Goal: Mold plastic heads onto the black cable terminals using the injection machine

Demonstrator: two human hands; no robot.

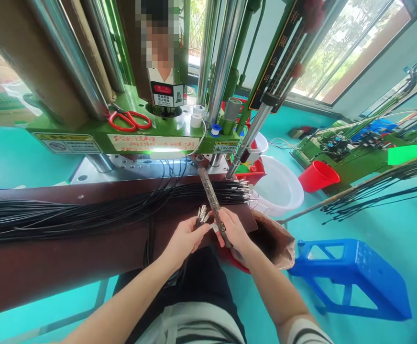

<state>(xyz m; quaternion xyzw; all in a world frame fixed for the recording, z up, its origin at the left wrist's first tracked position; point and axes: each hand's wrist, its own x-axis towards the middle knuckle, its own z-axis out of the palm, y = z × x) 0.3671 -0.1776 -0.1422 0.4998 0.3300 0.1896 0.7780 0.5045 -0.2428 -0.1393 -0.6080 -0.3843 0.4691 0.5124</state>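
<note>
My left hand (186, 237) is closed round a small bunch of black cables whose metal plug tips (202, 213) stick up from the fist. My right hand (233, 231) grips the near end of a long metal fixture bar (211, 200) that slants up toward the green moulding machine (137, 138). The two hands nearly touch over the dark brown worktable (68, 258). A thick bundle of black cables (86, 210) lies across the table, its metal-tipped ends (242, 188) to the right.
Red scissors (128, 120) and small tape rolls lie on the machine's green ledge. Another person stands behind the machine. To the right are a white basin (282, 188), a red cup (318, 176), a blue plastic stool (352, 277), a brown bag (278, 243) and more cable bundles.
</note>
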